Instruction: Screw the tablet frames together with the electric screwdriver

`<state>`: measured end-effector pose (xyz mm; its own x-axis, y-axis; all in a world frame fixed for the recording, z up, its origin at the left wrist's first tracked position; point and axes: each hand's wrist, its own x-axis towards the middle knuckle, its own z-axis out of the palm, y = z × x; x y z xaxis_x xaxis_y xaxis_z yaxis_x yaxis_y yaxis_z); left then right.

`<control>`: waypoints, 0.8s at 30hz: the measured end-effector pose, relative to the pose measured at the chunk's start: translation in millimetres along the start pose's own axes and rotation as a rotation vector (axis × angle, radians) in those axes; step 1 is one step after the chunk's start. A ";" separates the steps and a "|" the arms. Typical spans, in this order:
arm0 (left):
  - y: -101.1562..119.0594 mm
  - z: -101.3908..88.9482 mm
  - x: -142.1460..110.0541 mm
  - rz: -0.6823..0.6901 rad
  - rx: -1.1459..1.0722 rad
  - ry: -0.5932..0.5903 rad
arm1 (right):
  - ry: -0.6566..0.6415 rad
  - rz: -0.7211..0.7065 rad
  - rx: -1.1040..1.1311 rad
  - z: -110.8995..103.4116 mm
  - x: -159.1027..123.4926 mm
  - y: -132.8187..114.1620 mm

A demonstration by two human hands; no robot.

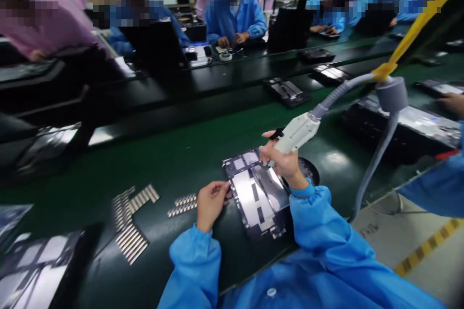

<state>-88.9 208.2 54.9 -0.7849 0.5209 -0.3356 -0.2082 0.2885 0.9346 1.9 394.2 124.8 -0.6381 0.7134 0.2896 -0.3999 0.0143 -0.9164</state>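
Observation:
An opened tablet (241, 188) lies on the green bench mat in front of me, its silver battery plates and black frame exposed. My left hand (212, 203) has its fingers closed at the tablet's left edge. In my right hand (284, 159) is a white powered hand tool (297, 131) on a grey corrugated hose, held tilted over the tablet's upper right part. Its tip is hidden by my fingers. Partly behind my right wrist stands a round black dish (311, 171) with small contents I cannot make out. Rows of small metallic strips (183, 205) lie left of my left hand.
More strips (132, 244) lie further left, near another opened device (43, 260). A yellow strap (413, 29) holds the hose (377, 169) at right. A black stack (391, 130) stands near a neighbour's blue sleeve (431, 193). Several people work across the bench; two devices (286, 91) lie there.

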 end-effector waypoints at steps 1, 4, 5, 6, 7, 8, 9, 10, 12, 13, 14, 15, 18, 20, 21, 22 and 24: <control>-0.9 0.4 -0.3 0.008 -0.001 0.000 | -0.052 0.036 -0.001 13.9 -3.6 3.5; -5.4 1.7 -2.6 0.024 -0.018 0.037 | -0.161 0.121 -0.048 45.0 -11.7 16.6; -7.3 2.4 -3.7 0.072 -0.009 0.062 | -0.184 0.135 -0.064 51.3 -13.3 20.6; -9.2 3.1 -4.9 0.153 0.020 0.087 | -0.197 0.143 -0.073 56.0 -14.5 23.7; -10.9 3.8 -5.9 0.255 0.066 0.109 | -0.203 0.150 -0.072 59.4 -15.3 25.8; -12.2 4.6 -6.6 0.362 0.121 0.126 | -0.206 0.157 -0.061 61.8 -16.1 26.8; -13.2 5.3 -6.9 0.458 0.175 0.136 | -0.206 0.164 -0.046 63.6 -16.8 26.8; -13.7 6.1 -6.7 0.526 0.216 0.139 | -0.206 0.172 -0.032 65.2 -17.6 26.2; -14.2 7.4 -5.6 0.581 0.240 0.135 | -0.213 0.189 -0.009 67.9 -19.4 24.1; -14.3 7.9 -4.9 0.599 0.239 0.131 | -0.220 0.193 0.000 69.0 -20.3 23.4; -14.6 8.3 -4.3 0.616 0.238 0.125 | -0.224 0.194 0.007 70.1 -21.2 23.0; -15.1 8.5 -3.9 0.632 0.237 0.120 | -0.226 0.193 0.013 70.9 -22.1 23.2; -17.4 7.4 -3.6 0.674 0.242 0.136 | -0.235 0.186 0.004 72.5 -24.3 25.5; -19.1 4.4 -3.3 0.695 0.240 0.152 | -0.247 0.197 -0.013 73.1 -25.0 27.3; -19.7 2.3 -2.9 0.690 0.240 0.146 | -0.253 0.203 -0.019 73.4 -25.0 28.0; -20.3 -0.1 -2.4 0.668 0.238 0.129 | -0.254 0.205 -0.021 73.6 -24.7 28.6; -21.0 -4.8 -1.1 0.579 0.236 0.077 | -0.252 0.188 -0.024 73.8 -23.5 29.9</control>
<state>-86.5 197.7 36.2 -0.7731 0.5891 0.2350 0.3909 0.1508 0.9080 -43.6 326.1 111.0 -0.8434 0.5094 0.1708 -0.2455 -0.0827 -0.9659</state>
